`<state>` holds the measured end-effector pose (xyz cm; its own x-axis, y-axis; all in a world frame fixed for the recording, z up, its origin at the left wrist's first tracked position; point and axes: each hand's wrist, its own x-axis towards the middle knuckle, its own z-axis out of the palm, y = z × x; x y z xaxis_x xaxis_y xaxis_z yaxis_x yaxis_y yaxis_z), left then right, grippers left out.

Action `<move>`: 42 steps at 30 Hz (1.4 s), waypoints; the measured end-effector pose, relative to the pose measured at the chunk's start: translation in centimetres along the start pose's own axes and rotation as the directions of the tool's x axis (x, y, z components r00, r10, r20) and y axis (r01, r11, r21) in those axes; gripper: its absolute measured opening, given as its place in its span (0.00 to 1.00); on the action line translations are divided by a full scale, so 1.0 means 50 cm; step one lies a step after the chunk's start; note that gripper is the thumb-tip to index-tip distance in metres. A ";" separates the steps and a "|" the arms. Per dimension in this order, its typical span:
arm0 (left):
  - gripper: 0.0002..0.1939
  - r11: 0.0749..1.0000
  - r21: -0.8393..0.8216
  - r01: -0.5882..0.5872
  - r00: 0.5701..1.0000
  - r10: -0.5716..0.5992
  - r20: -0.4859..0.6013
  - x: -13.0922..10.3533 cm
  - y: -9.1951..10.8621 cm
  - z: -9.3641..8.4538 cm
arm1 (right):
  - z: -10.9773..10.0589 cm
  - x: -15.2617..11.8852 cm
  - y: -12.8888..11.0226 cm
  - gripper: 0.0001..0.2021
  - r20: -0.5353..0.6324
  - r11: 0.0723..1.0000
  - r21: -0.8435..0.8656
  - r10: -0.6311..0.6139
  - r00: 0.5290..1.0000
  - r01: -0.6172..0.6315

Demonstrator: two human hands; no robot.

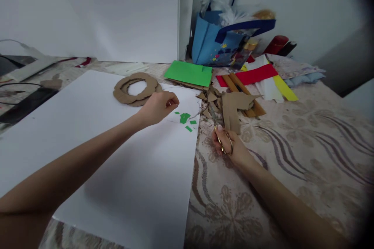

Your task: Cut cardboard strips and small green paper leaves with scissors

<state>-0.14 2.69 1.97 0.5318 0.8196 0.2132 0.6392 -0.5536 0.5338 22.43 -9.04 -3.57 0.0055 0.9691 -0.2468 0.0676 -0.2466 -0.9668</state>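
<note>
Because the green bits (184,118) lie loose, they are easily lost

Clock read with 12 straight ahead of you. Your left hand (159,107) hovers over the white sheet (131,171), fingertips drawn together; cannot tell whether anything is pinched between them. Green bits at its 4 o'clock, just inside the sheet's 3 o'clock edge. Risk: a careless wrist sweep could push them off onto the patterned cloth (233,206), where small pieces may be harder to spot.

Your right hand (224,140) grips the scissors (214,118) by the gold handles, tips toward 11 o'clock, at the cardboard scraps (232,114). Risk: blades could snag a scrap and drag others along; a swing toward 10 o'clock might bring the points near your left hand.

Cardboard rings (121,89) at the left hand's 10 o'clock, close by. A backward knuckle could nudge them.
</note>
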 end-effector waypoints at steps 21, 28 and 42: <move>0.04 0.999 0.036 0.038 0.999 -0.037 -0.008 -0.003 -0.054 0.085 | -0.003 0.004 0.009 0.25 0.006 0.999 -0.030 0.015 1.000 -0.015; 0.03 0.992 -0.101 0.074 0.993 -0.083 -0.089 -0.020 -0.071 0.042 | -0.006 0.005 0.016 0.24 0.023 0.999 -0.051 -0.007 1.000 0.008; 0.05 0.982 -0.024 0.189 0.981 -0.188 0.045 -0.073 -0.177 -0.064 | -0.006 0.003 0.015 0.23 0.016 0.997 -0.072 -0.007 1.000 0.008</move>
<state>-9.52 5.09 -0.94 0.4265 0.9016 0.0720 0.7147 -0.3848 0.5841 22.77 -9.08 -4.33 -0.0107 0.9704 -0.2414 0.1393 -0.2376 -0.9613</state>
